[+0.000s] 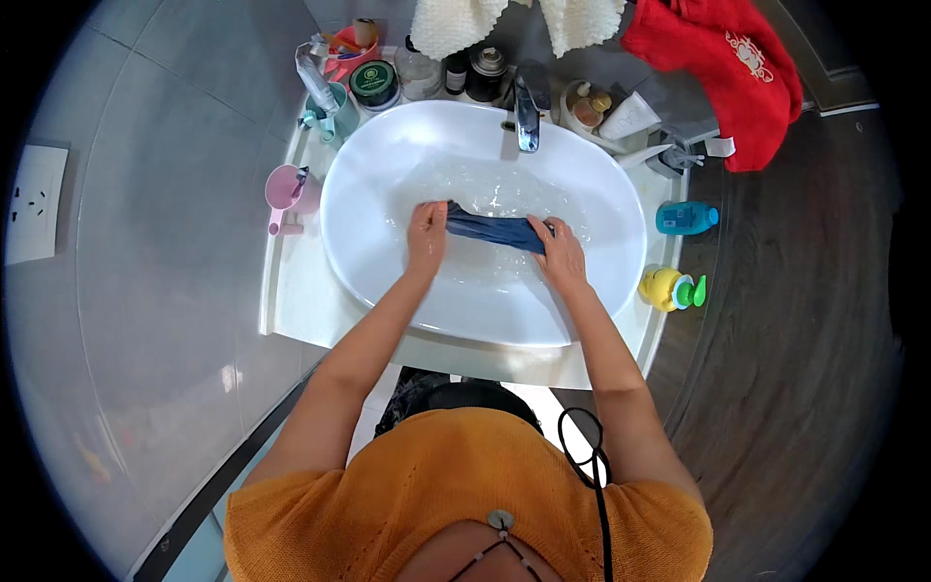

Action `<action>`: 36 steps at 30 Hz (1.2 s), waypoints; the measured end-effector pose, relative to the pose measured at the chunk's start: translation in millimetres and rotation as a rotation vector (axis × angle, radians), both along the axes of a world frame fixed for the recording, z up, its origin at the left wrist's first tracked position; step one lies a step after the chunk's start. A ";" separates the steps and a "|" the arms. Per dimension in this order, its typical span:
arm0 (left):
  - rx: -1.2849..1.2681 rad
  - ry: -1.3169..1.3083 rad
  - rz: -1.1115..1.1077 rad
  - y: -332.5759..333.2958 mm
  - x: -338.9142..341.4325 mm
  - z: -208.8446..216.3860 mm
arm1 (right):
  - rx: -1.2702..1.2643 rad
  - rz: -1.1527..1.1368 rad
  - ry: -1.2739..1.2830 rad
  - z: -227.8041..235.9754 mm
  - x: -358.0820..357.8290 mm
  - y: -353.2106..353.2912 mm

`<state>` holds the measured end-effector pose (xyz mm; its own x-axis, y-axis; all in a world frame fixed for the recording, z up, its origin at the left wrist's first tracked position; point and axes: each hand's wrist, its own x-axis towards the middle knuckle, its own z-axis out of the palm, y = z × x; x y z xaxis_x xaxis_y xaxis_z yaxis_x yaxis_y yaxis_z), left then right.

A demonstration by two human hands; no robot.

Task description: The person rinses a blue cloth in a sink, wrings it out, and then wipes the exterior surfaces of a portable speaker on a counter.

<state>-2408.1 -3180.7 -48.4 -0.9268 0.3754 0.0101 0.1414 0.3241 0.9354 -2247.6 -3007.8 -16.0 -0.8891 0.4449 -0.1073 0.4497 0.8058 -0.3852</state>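
A dark blue piece of cloth (493,229) is stretched between my two hands over the white oval basin (364,262). My left hand (427,236) is closed on its left end. The right end is gripped by my right hand (561,250), fingers bent over the fabric. Whether it is a sock or another small garment I cannot tell. Below the cloth, rippling clear water (485,184) glints in the bowl. Above the basin's far rim sticks out a chrome tap (527,116).
Left of the basin stands a pink cup (288,189). Jars, including a green-lidded one (374,84), and toothbrush cups line the back. A blue bottle (687,218) and a yellow pump bottle (669,289) are at the right edge. A red cloth (727,68) hangs at the back right.
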 end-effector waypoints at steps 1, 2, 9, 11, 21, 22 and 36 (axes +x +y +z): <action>-0.068 0.286 -0.007 -6.9 -3.5 2.0 | 0.104 0.107 -0.004 1.3 5.0 -0.6; -0.156 0.364 -0.107 -11.9 -5.1 1.5 | 0.205 0.151 0.007 -0.4 7.8 -3.2; -0.495 0.544 -0.538 -24.1 -4.2 -7.8 | 0.118 0.198 0.013 -18.6 14.7 -26.6; -0.555 0.502 -0.762 -22.5 -6.1 -5.6 | 0.062 0.168 -0.100 -21.5 16.6 -28.4; -0.679 0.594 -0.837 -26.8 -12.9 -9.3 | -0.051 0.129 -0.120 -34.6 20.5 3.6; -0.615 0.563 -0.782 -26.5 -18.5 -0.4 | -0.086 0.088 -0.038 -29.1 20.3 6.2; 0.279 -0.488 -0.489 -7.3 -27.6 107.1 | -0.581 0.092 0.221 49.7 -2.3 13.5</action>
